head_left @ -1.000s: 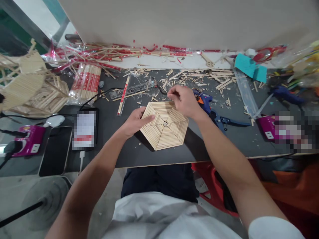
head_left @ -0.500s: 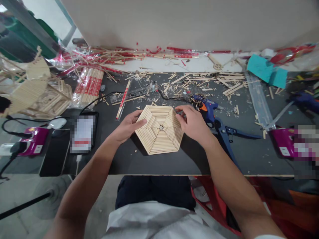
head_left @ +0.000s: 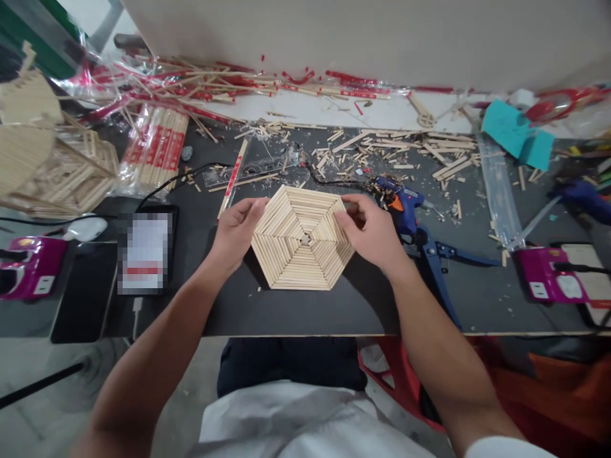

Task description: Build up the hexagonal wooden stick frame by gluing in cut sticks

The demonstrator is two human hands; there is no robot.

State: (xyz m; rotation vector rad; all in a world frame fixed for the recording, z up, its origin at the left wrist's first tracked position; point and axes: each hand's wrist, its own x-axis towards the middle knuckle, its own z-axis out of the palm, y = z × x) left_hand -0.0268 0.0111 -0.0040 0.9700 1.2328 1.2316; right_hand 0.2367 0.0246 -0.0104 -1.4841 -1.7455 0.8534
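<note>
A hexagonal panel of pale wooden sticks, laid in concentric rows with a small gap at its centre, is held above the dark table. My left hand grips its upper left edge, the thumb by the rim. At the upper right corner my right hand pinches the panel between thumb and fingers. To the right of my right hand lie a blue glue gun with an orange trigger and a blue-handled cutter. A stick in a red-printed wrapper lies behind my left hand.
Cut stick pieces litter the back of the table. Packed chopsticks and stick-built pieces stand at left. Two phones, a purple power socket and another purple socket flank the work area.
The panel has turned slightly in my hands. My right hand's fingers have closed onto its upper right corner, and my left hand has shifted along its left edge. The camera view has shifted too.
</note>
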